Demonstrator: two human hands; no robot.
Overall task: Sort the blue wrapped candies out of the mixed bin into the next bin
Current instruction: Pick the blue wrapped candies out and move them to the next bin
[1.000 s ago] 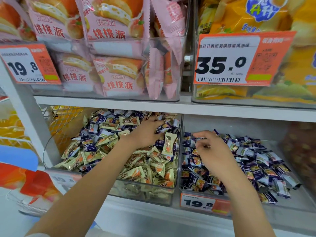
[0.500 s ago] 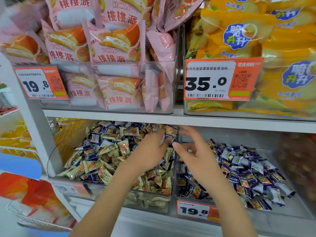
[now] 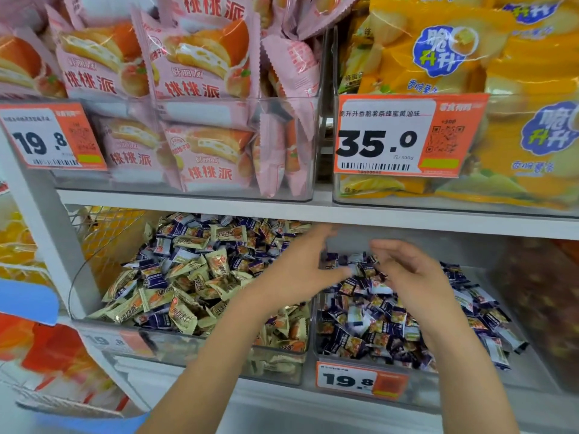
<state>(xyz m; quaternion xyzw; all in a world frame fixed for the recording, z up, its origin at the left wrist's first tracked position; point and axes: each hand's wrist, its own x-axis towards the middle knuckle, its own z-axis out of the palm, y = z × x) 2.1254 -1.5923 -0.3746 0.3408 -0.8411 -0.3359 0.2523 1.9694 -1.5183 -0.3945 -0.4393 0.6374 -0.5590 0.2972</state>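
Over the clear plastic wall between the mixed clear bin (image 3: 194, 346) and the next bin (image 3: 532, 375), both the left hand (image 3: 294, 274) and right hand (image 3: 410, 277) hang loosely spread, apparently empty though blurred; better to pinch one dark-blue wrapped candy (image 3: 156, 278) from the mixed heap's middle, and drop it low

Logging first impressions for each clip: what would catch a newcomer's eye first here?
Probably the big orange price tag reading 35.0 on the upper shelf, in front of yellow snack bags. Below it, the left hand and right hand meet over the divider between the mixed bin of cream and blue candies and the next bin, which looks all blue.
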